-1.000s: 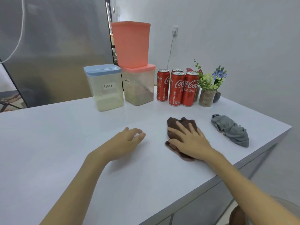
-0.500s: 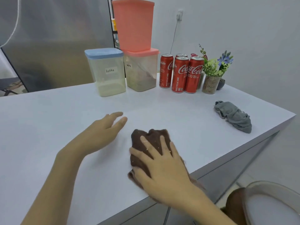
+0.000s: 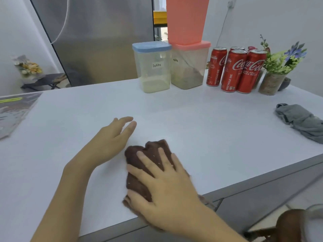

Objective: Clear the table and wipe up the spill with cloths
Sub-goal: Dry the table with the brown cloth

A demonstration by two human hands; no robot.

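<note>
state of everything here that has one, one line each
brown cloth: bunched, pressed flat under the right hand
left hand: open, holding nothing
grey cloth: crumpled, untouched
latte container: lid on
mocha container: lid on, orange tub stacked on top
cola cans: upright

grey cloth (image 3: 302,121) cut off right, brown cloth (image 3: 139,172) half under hand (image 3: 167,187)

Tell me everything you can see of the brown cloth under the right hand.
The brown cloth is dark, fuzzy, towel-like fabric, bunched into a rumpled lump with a few pale specks on it. It lies on the white table near the front edge, with a bit of it at or just over that edge. The right hand presses flat on it, fingers spread and straight. The left hand is beside it; whether they touch is unclear.
</note>
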